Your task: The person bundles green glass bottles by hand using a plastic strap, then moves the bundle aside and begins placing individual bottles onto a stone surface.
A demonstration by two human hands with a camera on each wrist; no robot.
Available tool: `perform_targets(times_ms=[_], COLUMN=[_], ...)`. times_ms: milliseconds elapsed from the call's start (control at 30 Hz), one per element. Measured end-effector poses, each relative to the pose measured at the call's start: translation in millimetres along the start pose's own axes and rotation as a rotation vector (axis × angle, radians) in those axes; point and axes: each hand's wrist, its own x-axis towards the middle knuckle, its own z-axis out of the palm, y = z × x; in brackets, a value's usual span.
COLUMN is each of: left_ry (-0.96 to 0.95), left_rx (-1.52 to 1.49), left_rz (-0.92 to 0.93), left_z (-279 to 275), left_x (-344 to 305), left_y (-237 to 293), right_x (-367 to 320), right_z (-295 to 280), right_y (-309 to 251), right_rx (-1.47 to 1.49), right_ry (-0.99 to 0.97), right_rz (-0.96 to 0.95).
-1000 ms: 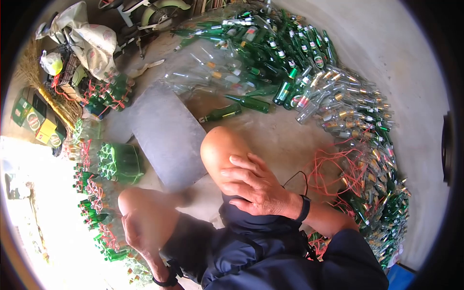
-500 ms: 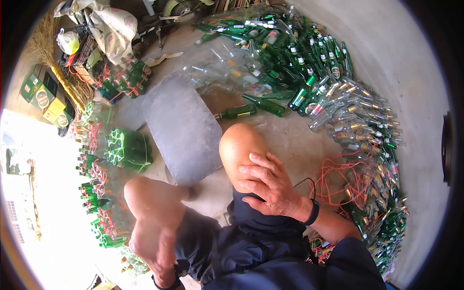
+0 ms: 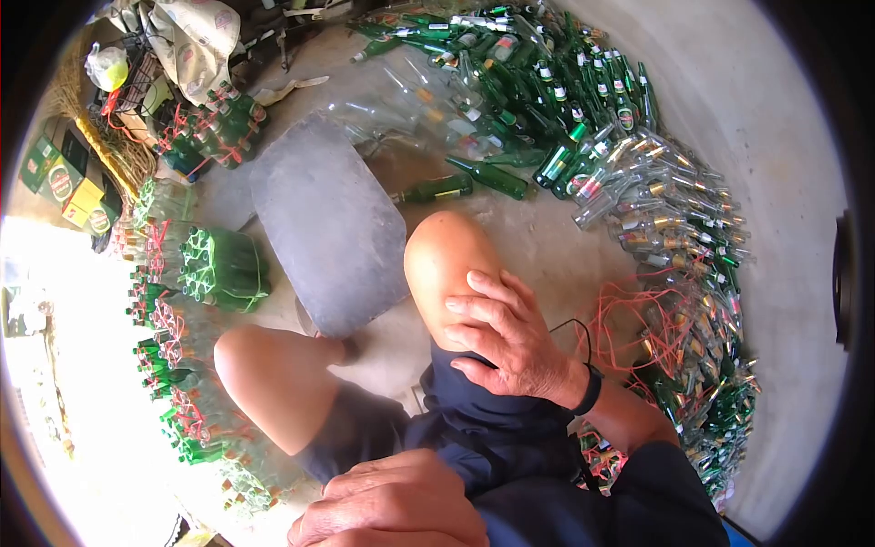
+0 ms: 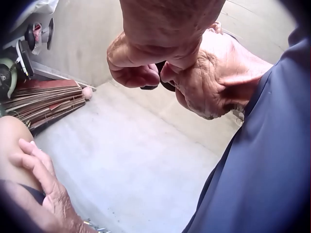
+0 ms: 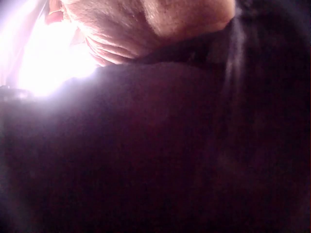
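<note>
My right hand (image 3: 510, 333) rests on the bare right knee (image 3: 447, 251), fingers spread and relaxed, just above the dark shorts (image 3: 483, 387). It also appears low in the left wrist view, while the right wrist view is mostly dark cloth (image 5: 155, 145) below part of that hand (image 5: 150, 24). At the bottom of the head view is my left hand (image 3: 396, 506), raised close to the camera with its fingers bent. In the left wrist view the left hand (image 4: 160, 41) is up beside the person's head, fingers curled, with no object visible in its grasp.
A grey board (image 3: 328, 219) lies on the floor before the knees. Green bottles (image 3: 497, 178) and clear bottles (image 3: 656, 219) are heaped along the curved-looking wall. Tangled red string (image 3: 629, 324) lies at right. Tied bottle bundles (image 3: 223, 269) stand at left near a beer carton (image 3: 68, 182).
The left hand has left the left knee and risen toward the head, now large at the bottom of the head view. The right hand stays on its knee. The head view has shifted slightly.
</note>
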Motion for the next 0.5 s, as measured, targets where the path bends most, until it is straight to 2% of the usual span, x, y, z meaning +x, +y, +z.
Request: perform_targets(times_ms=[100,367,500], left_ry=[-0.047,0.109,0.073], left_rx=[-0.056,-0.051,-0.048], left_rz=[0.018,-0.100,-0.129], left_z=[-4,13,12], left_x=[-5,6,9], left_y=[-7,4,3], right_x=[0,1,1], right_z=[0,3,2], right_y=[0,-1,1], right_rx=[-0.001,0.000,0.004], right_ry=[0.007,0.007,0.006], right_rz=[0.003,0.005,0.008])
